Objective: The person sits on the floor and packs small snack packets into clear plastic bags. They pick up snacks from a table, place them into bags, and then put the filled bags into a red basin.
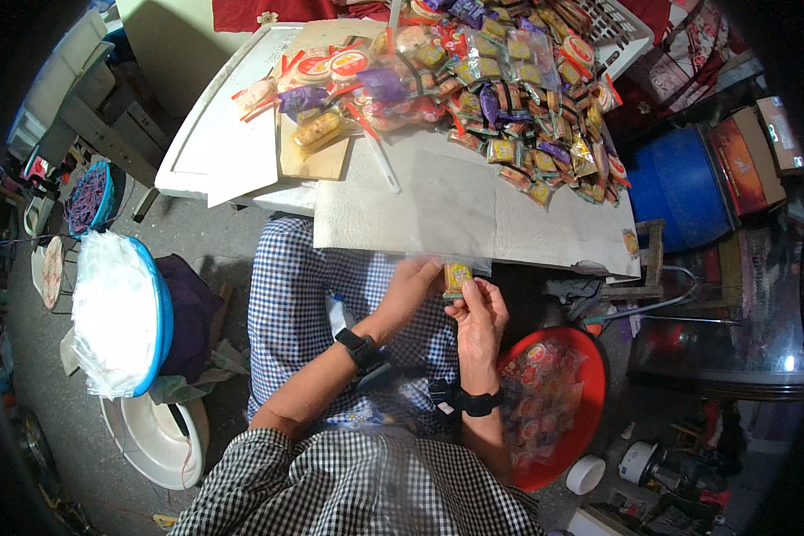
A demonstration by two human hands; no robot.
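At the near table edge, my right hand (480, 309) pinches a small yellow-wrapped snack (457, 276) between thumb and fingers. My left hand (410, 285) is beside it, its fingers closed at the mouth of a transparent plastic bag (450, 201). The bag lies flat over the pale sheet (362, 214) on the table, its mouth hanging over the edge by the snack. Whether the snack is inside the bag's mouth I cannot tell. A big heap of small packaged snacks (509, 100) covers the far right of the table.
Round red-edged packs (348, 63) and a white plastic strip (383, 164) lie left of the heap. A red basin (593, 395) with filled bags stands on the floor at right. At left, a blue basin (163, 321) holds transparent bags. A blue barrel (680, 187) stands right of the table.
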